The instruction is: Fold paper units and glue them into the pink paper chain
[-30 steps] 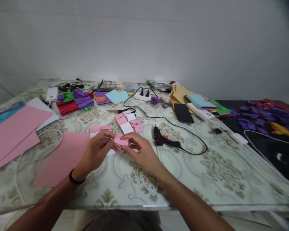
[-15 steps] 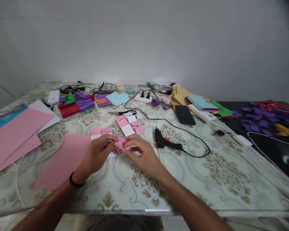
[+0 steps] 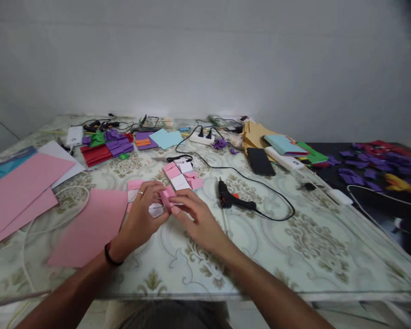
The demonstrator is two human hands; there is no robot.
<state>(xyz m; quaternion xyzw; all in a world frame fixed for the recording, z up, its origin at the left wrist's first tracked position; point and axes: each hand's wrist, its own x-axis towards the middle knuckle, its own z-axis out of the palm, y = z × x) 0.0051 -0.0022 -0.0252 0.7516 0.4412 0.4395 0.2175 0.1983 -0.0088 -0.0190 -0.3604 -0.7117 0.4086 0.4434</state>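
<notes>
A small folded pink paper piece [image 3: 166, 195] is held between both hands above the patterned table. My left hand [image 3: 142, 217] has its fingers closed on the left side of the piece. From the right, my right hand [image 3: 198, 219] pinches the same piece. Just behind the hands lie pink and white folded squares [image 3: 180, 182]. More pink and white pieces [image 3: 134, 185] are partly hidden by my left hand. A large pink sheet [image 3: 91, 228] lies flat to the left of my left hand.
A black glue gun [image 3: 234, 199] lies right of my hands, its cord looping around. Scissors [image 3: 180, 158], a power strip [image 3: 202, 138] and a phone [image 3: 260, 161] lie farther back. Pink sheets [image 3: 23, 187] cover the left side. Purple pieces [image 3: 352, 176] lie on a dark surface at right.
The pink piece has been tilted more upright between my fingers. My left hand has turned, so its ring now shows. The whole view has shifted slightly.
</notes>
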